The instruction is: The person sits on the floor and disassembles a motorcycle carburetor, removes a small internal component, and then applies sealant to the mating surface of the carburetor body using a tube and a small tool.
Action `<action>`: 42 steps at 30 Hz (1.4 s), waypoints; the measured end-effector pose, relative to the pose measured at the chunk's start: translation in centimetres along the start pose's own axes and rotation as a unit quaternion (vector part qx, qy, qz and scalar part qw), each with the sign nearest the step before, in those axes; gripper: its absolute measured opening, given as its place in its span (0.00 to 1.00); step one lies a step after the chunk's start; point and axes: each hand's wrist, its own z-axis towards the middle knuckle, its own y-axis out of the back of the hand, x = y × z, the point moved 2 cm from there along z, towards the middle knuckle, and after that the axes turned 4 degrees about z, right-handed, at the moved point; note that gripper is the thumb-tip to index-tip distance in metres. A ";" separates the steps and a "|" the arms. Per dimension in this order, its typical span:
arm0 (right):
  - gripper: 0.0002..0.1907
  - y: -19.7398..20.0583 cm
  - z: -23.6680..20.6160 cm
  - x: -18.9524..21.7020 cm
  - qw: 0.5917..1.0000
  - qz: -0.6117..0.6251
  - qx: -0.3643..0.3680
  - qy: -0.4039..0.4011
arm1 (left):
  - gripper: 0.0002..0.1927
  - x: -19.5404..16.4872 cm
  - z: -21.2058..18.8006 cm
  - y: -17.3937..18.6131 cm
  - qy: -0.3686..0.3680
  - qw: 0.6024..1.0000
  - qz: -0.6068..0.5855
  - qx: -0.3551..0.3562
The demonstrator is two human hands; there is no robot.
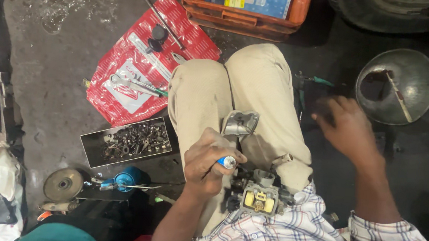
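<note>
I judge the carburetor (259, 198) half stripped: my left hand (210, 160) is clamped on a blue-tipped tool (227, 162), the bowl (240, 123) is already off, my right hand (351, 128) reaches open toward the floor.

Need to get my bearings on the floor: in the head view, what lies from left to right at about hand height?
Metal tray of bolts and small parts → left hand gripping a blue-tipped tool → metal cover on the knee → right hand reaching out, blurred → metal bowl.
</note>
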 end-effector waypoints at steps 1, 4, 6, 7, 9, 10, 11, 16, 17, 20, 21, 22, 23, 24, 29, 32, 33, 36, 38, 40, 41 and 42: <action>0.18 1.1 0.2 1.1 1.000 0.017 -0.009 0.014 | 0.09 -0.1 0.0 0.0 0.008 1.000 -0.001 0.002; 0.17 3.9 1.0 4.6 0.996 0.055 -0.040 0.056 | 0.11 -0.5 0.1 0.0 0.027 1.000 0.000 0.009; 0.16 5.7 1.1 6.9 0.990 0.086 -0.066 0.085 | 0.12 -0.7 0.2 0.0 0.036 0.999 0.003 0.016; 0.16 6.5 0.9 8.2 0.986 0.107 -0.081 0.099 | 0.12 -0.8 0.2 -0.1 0.035 0.999 0.004 0.015; 0.14 7.8 0.5 10.8 0.972 0.148 -0.095 0.159 | 0.12 -1.0 0.3 -0.2 0.034 0.999 0.005 0.017; 0.13 8.4 0.3 12.0 0.960 0.169 -0.093 0.205 | 0.12 -1.0 0.3 -0.3 0.033 0.999 0.003 0.017; 0.11 8.9 0.2 13.2 0.945 0.188 -0.091 0.250 | 0.12 -1.1 0.4 -0.4 0.031 0.999 0.001 0.016; 0.14 10.8 0.3 17.6 0.864 0.319 -0.007 0.388 | 0.13 -1.4 0.3 -0.4 0.021 1.000 0.005 0.006; 0.15 10.9 0.5 18.0 0.856 0.331 0.009 0.398 | 0.12 -1.5 0.3 -0.3 0.020 1.000 0.010 0.010; 0.16 11.0 0.9 18.8 0.850 0.360 0.028 0.384 | 0.11 -1.4 0.2 -0.1 0.026 0.999 0.018 0.007; 0.16 10.8 1.0 18.9 0.851 0.372 0.035 0.370 | 0.12 -1.3 0.1 -0.1 0.030 0.999 0.019 0.003; 0.16 10.6 1.1 19.0 0.852 0.384 0.041 0.355 | 0.12 -1.2 0.0 -0.2 0.023 1.000 0.019 0.005; 0.17 10.3 1.1 18.9 0.852 0.395 0.047 0.340 | 0.12 -1.1 0.0 -0.2 0.016 1.000 0.019 0.008; 0.16 10.0 1.0 18.8 0.853 0.399 0.048 0.333 | 0.12 -1.0 -0.1 -0.3 0.008 1.000 0.019 0.010; 0.16 8.7 0.6 18.1 0.845 0.444 0.063 0.292 | 0.10 -0.7 -0.3 -0.4 -0.001 1.000 0.009 0.018; 0.17 8.0 0.6 17.7 0.836 0.479 0.082 0.254 | 0.10 -0.9 0.0 -0.5 0.012 0.999 0.027 0.030; 0.16 7.8 0.6 17.6 0.835 0.486 0.080 0.247 | 0.10 -1.1 0.1 -0.6 0.019 0.999 0.037 0.035; 0.15 7.4 0.4 17.3 0.833 0.501 0.070 0.225 | 0.11 -2.1 0.5 -0.6 0.046 0.984 0.145 0.093; 0.15 7.2 0.3 17.0 0.836 0.502 0.060 0.214 | 0.14 -3.0 0.8 -0.1 0.061 0.978 0.169 0.107; 0.14 6.9 0.4 16.8 0.836 0.500 0.034 0.223 | 0.15 -3.5 1.0 0.3 0.067 0.974 0.186 0.115; 0.13 6.8 0.4 16.7 0.836 0.498 0.020 0.228 | 0.14 -3.7 1.0 0.4 0.065 0.973 0.191 0.113; 0.13 6.6 0.5 16.7 0.831 0.514 0.025 0.212 | 0.14 -3.7 1.1 0.5 0.063 0.972 0.196 0.111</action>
